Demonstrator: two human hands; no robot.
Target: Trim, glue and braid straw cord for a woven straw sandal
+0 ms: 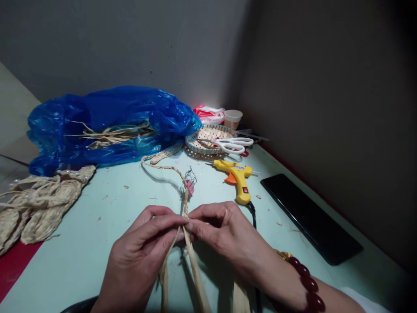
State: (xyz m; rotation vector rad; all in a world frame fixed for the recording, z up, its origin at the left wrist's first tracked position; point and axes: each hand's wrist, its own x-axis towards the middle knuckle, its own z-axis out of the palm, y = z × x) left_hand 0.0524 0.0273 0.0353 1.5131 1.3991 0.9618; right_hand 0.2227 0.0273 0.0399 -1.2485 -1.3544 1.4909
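At the near edge of the pale green tabletop [97, 226], the left hand [143, 254] and the right hand [224, 232] meet fingertip to fingertip, each pinched tight on the straw braid [185, 206]. The fingers themselves cover the exact spot they grip. Below them the loose strips [197, 271] trail down and are cut off by the bottom of the view, so their ends do not show. Past the hands the braid winds toward the far edge, carrying a small pink clip [189, 187] with a dark tangle too fine to make out, and its far end slips under the blue plastic bag [107, 117], which half hides a bundle of raw straw. Just beside the bag sits a woven tray [193, 143] with white scissors [236, 144] lying across its rim. A yellow glue gun [237, 176] lies near the right hand, its cord vanishing behind the wrist, which wears a dark red bead bracelet [308, 282]. A black phone [309, 217] rests along the right edge. At the left edge, woven straw pieces [39, 204] run out of view.
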